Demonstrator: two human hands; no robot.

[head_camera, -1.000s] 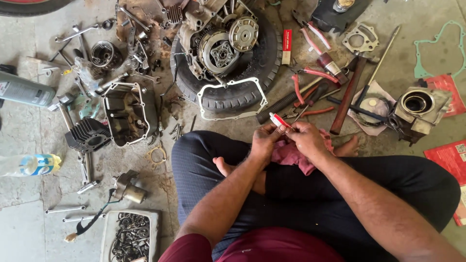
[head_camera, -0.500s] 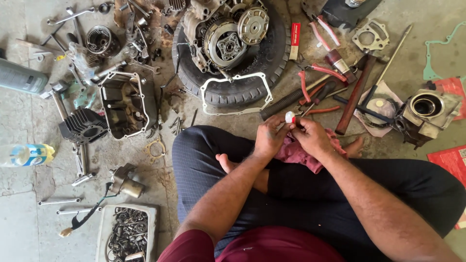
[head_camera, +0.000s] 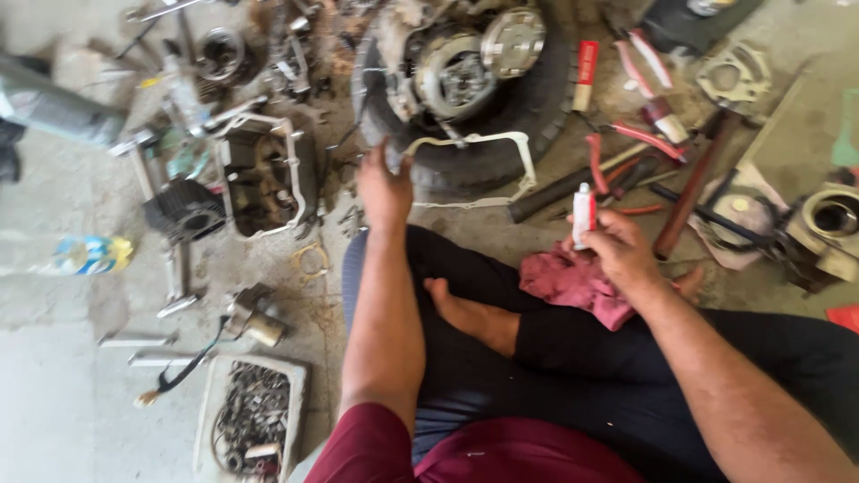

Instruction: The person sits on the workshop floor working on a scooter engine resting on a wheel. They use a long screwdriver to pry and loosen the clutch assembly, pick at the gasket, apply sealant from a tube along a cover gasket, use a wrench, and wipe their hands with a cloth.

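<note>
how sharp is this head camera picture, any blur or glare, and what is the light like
Head view: even daylight, soft shadows, no strong glare. Motion blur smears the whole frame, most at the left edge, where the bottle is streaked. The left hand at the tyre is soft; the right hand with the small white tube reads a little clearer.

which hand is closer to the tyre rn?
Left. The left hand reaches forward and rests on the tyre by its near edge. The right hand stays back above the lap, holding a small white tube over a pink rag.
</note>
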